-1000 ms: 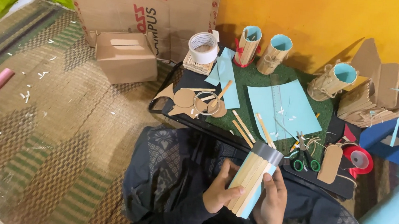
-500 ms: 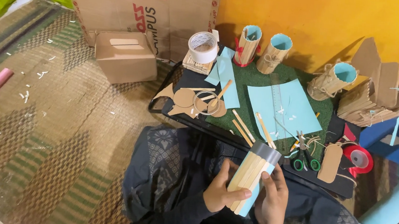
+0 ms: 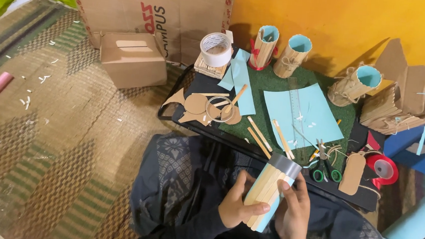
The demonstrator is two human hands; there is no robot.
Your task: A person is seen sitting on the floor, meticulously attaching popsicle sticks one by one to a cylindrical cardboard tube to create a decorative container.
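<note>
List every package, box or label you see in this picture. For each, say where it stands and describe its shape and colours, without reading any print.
Large cardboard sheet: leaning upright at the top, brown, red print, pink stickers.
Small cardboard box: on the mat before it, brown, closed.
Tag: right of the scissors, tan, blank, rounded.

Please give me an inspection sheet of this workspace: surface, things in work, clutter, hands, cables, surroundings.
Surface: low black table with a green mat.
Things in work: light-blue tube, partly covered with wooden sticks, held over the lap.
Clutter: blue paper sheet, loose wooden sticks, green-handled scissors, tape roll, red ribbon spool, three finished stick-covered tubes, cardboard cut-outs.
Hands: left hand and right hand both grip the tube.
Cables: nothing seen.
Surroundings: woven floor mat, small cardboard box, orange wall.
</note>
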